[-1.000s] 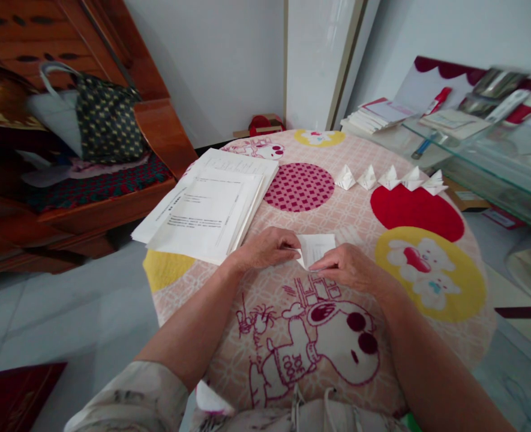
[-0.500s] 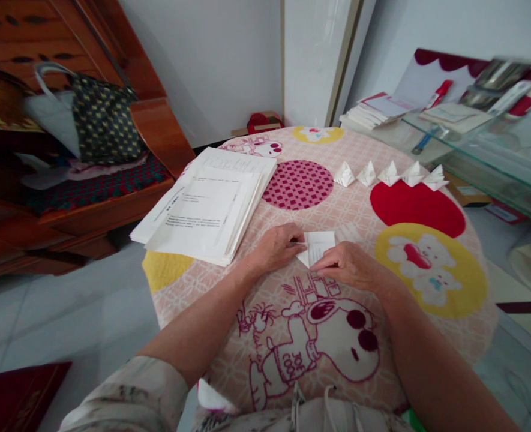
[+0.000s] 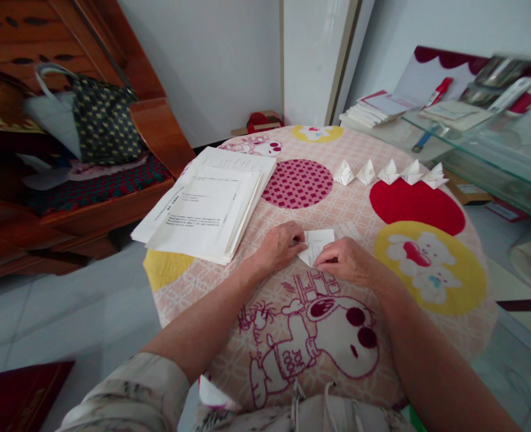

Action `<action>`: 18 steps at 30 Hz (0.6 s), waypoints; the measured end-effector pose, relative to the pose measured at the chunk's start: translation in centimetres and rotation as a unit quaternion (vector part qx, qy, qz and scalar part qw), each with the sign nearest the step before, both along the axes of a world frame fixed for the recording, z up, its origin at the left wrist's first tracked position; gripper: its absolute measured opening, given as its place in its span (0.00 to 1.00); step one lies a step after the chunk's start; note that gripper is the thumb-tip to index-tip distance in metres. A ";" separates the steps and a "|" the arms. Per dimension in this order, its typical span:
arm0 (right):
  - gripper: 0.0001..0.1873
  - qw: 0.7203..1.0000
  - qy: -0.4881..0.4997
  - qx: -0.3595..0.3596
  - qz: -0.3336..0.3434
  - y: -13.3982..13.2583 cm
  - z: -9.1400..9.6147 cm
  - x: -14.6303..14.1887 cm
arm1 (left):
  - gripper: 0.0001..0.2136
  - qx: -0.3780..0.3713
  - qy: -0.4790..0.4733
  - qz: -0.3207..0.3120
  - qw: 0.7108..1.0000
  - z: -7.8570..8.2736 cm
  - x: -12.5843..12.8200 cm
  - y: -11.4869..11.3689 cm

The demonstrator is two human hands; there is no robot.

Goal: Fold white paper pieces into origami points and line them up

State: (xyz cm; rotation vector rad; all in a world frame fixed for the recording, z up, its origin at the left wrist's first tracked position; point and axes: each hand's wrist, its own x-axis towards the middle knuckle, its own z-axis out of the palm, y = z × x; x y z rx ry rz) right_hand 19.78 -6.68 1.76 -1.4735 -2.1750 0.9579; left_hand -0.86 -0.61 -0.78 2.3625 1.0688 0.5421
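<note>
A small folded piece of white paper (image 3: 318, 241) lies on the round patterned tablecloth (image 3: 287, 282) in front of me. My left hand (image 3: 283, 245) pinches its left edge, fingers curled. On its lower right side, my right hand (image 3: 347, 259) has thumb and fingertips closed at the paper's edge. Part of the paper is covered by the fingers of both hands. Farther back on the right stands a row of several pointed folded paper shapes (image 3: 389, 172).
A stack of printed sheets (image 3: 206, 210) lies at the table's left. To the right is a glass shelf (image 3: 494, 144) with papers and a red marker (image 3: 440, 91). A wooden bench (image 3: 157, 132) holding a patterned bag (image 3: 105, 120) is at the left.
My right fingertips have shifted slightly along the paper's lower edge, and its lower corner looks folded differently. My left hand stays almost where it was.
</note>
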 end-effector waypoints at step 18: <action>0.07 0.994 -0.028 0.031 -0.100 0.1 -1.0 -2.4 | 0.03 0.014 0.008 0.003 1.000 -0.2 0.1 0.0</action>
